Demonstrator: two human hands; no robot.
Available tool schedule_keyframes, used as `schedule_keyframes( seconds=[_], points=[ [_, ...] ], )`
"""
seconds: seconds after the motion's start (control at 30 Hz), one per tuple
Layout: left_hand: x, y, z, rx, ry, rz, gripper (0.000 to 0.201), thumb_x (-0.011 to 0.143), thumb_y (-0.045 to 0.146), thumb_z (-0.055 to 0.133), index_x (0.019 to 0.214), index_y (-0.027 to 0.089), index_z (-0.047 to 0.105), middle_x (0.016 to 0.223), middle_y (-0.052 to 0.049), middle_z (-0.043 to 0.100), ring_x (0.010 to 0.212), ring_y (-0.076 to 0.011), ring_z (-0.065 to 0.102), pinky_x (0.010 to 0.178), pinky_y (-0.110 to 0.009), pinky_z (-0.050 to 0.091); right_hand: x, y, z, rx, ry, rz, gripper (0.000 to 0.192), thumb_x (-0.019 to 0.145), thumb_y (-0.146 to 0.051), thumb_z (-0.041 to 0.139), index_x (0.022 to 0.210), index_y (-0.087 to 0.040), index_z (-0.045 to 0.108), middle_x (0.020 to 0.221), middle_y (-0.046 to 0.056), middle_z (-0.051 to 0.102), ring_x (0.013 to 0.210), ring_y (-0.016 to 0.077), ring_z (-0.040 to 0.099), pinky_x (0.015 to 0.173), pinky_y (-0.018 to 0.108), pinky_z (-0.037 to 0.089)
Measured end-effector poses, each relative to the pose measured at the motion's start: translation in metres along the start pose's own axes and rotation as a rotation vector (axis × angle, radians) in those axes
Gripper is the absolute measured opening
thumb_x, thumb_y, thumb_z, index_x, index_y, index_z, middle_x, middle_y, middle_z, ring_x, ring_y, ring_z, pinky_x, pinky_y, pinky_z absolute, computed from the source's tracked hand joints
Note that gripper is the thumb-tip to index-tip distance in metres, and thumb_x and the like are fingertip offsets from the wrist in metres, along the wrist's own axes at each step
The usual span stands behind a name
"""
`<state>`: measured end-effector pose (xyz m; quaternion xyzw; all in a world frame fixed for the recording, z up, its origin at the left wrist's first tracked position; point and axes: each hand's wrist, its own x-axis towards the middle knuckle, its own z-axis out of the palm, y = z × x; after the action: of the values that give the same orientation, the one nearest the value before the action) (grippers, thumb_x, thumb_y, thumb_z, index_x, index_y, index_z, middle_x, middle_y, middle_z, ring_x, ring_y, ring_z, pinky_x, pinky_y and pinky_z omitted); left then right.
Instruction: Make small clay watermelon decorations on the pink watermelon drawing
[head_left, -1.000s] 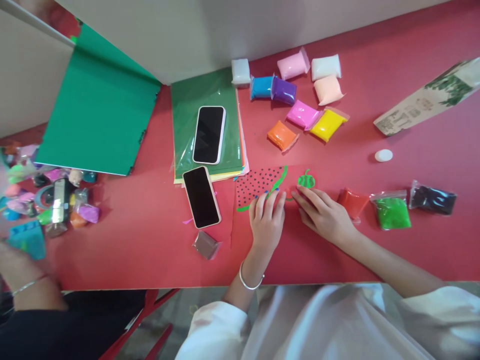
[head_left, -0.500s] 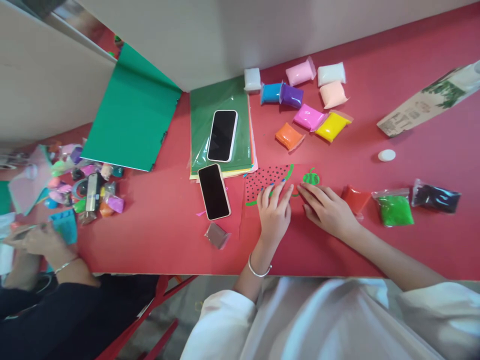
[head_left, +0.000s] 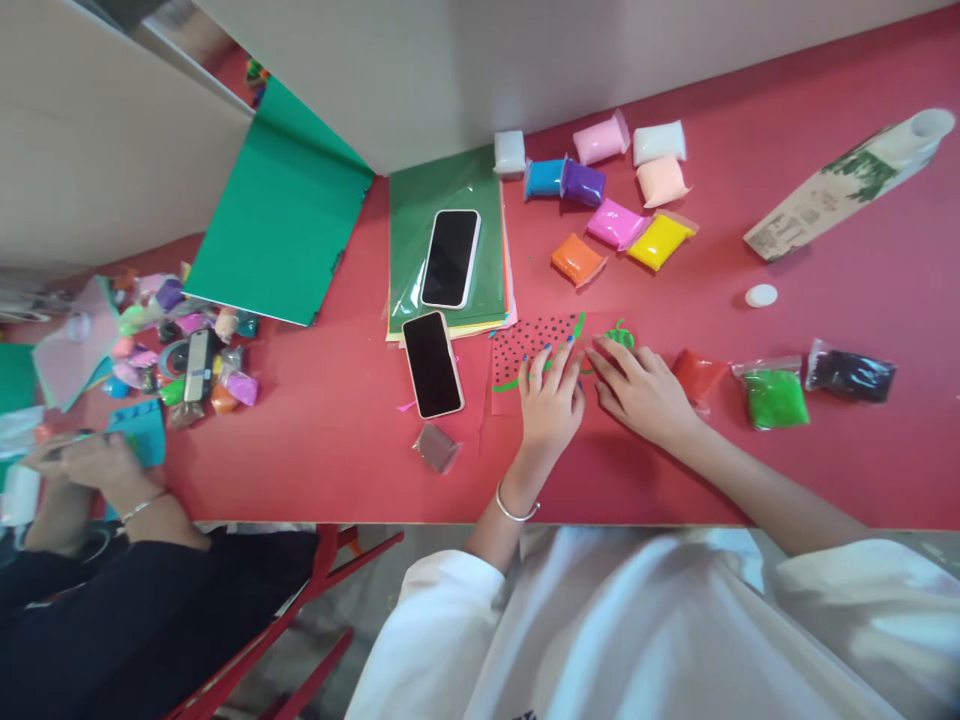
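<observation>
on the red wide table (head_left: 322,460), back from its near edge, light even pressure should keep the thin red paper sheet (head_left: 506,402) flat; my left hand (head_left: 551,405) spreads its fingers over the sheet's black-dotted, green-rimmed melon slice (head_left: 536,345); my right hand (head_left: 645,395) meets the small round green-striped melon (head_left: 621,334); whether it pinches anything, i can't tell.

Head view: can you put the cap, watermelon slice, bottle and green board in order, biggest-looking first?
1. green board
2. bottle; its mouth seems nearer the camera, which may make it look bigger
3. watermelon slice, partly covered by the left hand
4. cap
</observation>
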<state>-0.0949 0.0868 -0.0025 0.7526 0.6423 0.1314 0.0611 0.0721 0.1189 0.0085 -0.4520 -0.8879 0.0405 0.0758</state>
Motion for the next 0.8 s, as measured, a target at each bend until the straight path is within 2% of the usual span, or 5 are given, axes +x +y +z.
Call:
schedule_keyframes(
  seconds=[0.17,0.3,0.37,0.6,0.8],
  points=[
    [0.001,0.0,-0.001,-0.021,-0.04,-0.022,0.045,0.087,0.023,0.049,0.132,0.03,0.054,0.145,-0.001,0.047,0.136,-0.0262,0.035,0.116,-0.053,0.021,-0.001,0.003,0.0,0.016,-0.007,-0.024,0.045,0.093,-0.027,0.043,0.136,-0.013,0.051,0.142,0.01,0.049,0.101,0.0275,0.054,0.087,0.041,0.047],
    [-0.002,0.003,-0.002,0.017,-0.008,-0.113,0.048,0.086,0.027,0.052,0.134,0.033,0.05,0.15,0.0,0.04,0.141,-0.0338,0.024,0.113,-0.067,0.006,-0.003,0.008,0.003,0.085,-0.004,-0.077,0.048,0.095,-0.024,0.039,0.14,-0.006,0.044,0.144,0.014,0.046,0.121,0.0259,0.049,0.102,0.039,0.042],
    [-0.004,0.005,-0.002,0.036,0.0,-0.136,0.051,0.086,0.028,0.053,0.136,0.032,0.048,0.152,-0.001,0.037,0.142,-0.0359,0.02,0.111,-0.07,0.002,-0.004,0.008,0.004,0.102,-0.004,-0.07,0.05,0.095,-0.023,0.038,0.141,-0.004,0.041,0.144,0.015,0.046,0.125,0.0253,0.047,0.105,0.039,0.04],
    [-0.003,0.008,-0.004,0.068,-0.03,-0.084,0.05,0.087,0.027,0.051,0.136,0.038,0.047,0.152,0.002,0.037,0.143,-0.033,0.023,0.113,-0.067,-0.003,-0.004,0.004,0.005,0.085,0.013,-0.026,0.045,0.095,-0.025,0.039,0.136,-0.009,0.05,0.142,0.013,0.049,0.12,0.0264,0.053,0.103,0.04,0.043],
    [-0.01,0.008,-0.004,0.099,0.022,-0.053,0.053,0.088,0.027,0.051,0.139,0.036,0.043,0.148,0.0,0.043,0.141,-0.0295,0.03,0.116,-0.062,-0.005,-0.013,0.006,0.002,0.088,0.037,-0.071,0.048,0.093,-0.023,0.043,0.14,-0.01,0.045,0.145,0.012,0.045,0.123,0.0252,0.05,0.104,0.037,0.043]
  ],
)
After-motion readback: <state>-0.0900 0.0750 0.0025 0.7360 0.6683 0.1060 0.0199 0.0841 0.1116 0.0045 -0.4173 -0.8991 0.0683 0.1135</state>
